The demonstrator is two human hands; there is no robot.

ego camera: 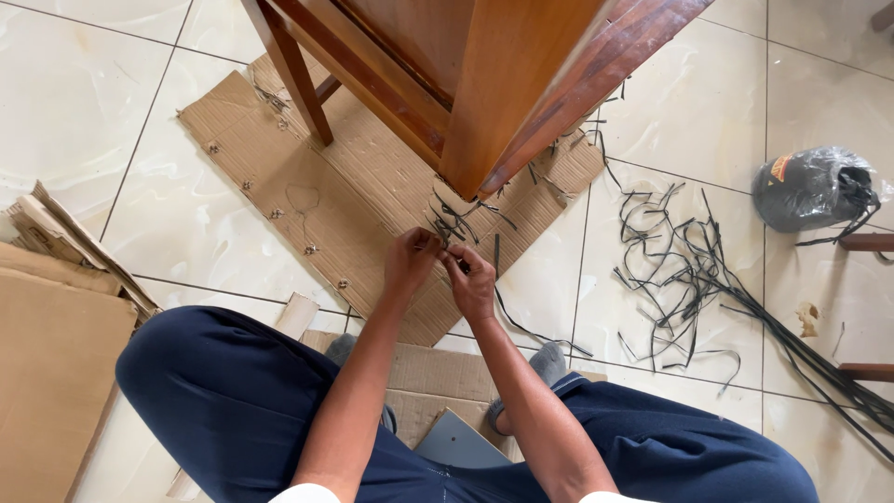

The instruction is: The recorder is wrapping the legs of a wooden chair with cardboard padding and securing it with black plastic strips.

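Fingers of your left hand (411, 257) and right hand (470, 277) are pinched together on a thin black strip (507, 312) just below the wooden furniture leg (494, 102), over the cardboard sheet (307, 177). It looks like you're knotting or threading it; next, judge tension carefully, keeping both pinches tight so the strip, trailing past your right wrist, doesn't slip

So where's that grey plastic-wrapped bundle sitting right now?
In the head view, the grey plastic-wrapped bundle sits on the tiled floor at the far right, just beyond the loose pile of dark strips and well right of the wooden furniture.
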